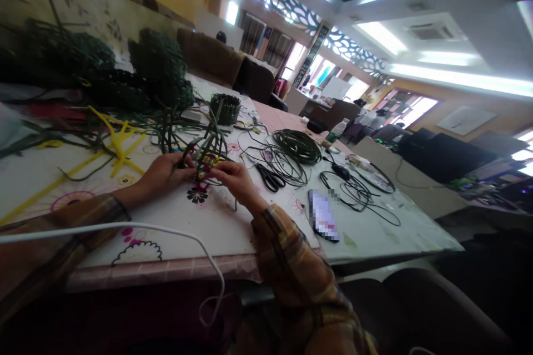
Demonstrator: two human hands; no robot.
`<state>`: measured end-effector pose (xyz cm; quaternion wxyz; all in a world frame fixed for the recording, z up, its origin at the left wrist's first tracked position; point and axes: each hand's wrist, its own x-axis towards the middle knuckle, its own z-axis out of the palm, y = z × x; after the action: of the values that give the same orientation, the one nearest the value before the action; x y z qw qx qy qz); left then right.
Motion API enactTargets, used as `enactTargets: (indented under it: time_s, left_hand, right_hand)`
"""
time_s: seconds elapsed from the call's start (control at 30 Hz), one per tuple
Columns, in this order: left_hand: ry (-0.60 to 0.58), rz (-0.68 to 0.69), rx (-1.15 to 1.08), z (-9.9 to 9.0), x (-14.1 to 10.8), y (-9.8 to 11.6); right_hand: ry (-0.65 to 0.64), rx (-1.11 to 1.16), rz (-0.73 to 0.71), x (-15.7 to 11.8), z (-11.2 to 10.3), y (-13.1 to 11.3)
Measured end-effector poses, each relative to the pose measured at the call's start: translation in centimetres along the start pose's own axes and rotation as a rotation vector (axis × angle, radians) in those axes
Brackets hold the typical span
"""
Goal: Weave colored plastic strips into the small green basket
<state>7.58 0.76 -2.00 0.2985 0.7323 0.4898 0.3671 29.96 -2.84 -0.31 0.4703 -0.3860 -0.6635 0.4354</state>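
Note:
Both hands meet over the table around a small woven piece [205, 163] of dark green strips with red and yellow bits in it. My left hand [169, 171] grips its left side, fingers closed on it. On the right side, my right hand [235, 177] pinches the edge of the piece between thumb and fingers. Long green strips [214, 127] arch up and out from the weaving. Just behind stands a round dark woven basket [225, 109]. Black-handled scissors [270, 177] lie to the right of my right hand. Fine detail at the fingertips is blurred.
Yellow strips [120, 147] lie on the left of the table. Large green woven bundles [158, 64] stand behind. A coil of green strip [296, 146], a phone [323, 215], a black cord [353, 194] and a bottle [336, 131] are to the right. A white cable [166, 227] crosses in front.

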Motion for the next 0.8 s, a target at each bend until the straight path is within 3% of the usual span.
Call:
enactTargets:
  time_s: [0.13,0.37,0.5,0.63,0.8]
  left_hand:
    - [-0.052,0.08,0.045,-0.3,-0.2,0.6]
    - [-0.129,0.167,0.082,-1.1,0.0,1.1]
    - [-0.148,0.09,-0.044,-1.1,0.5,0.1]
    - [-0.202,0.114,-0.151,-0.8,0.4,-0.4]
    - [-0.214,0.187,-0.051,-1.0,0.0,0.4]
  right_hand:
    - [0.137,-0.22,0.038,0.3,0.6,0.7]
    - [0.188,-0.068,0.166,0.6,1.2,0.5]
    - [0.248,-0.444,0.241,0.3,1.6,0.3]
    - [0.161,-0.867,0.13,-0.2,2.3,-0.4]
    - [0.13,-0.915,0.142,-0.2,1.7,-0.9]
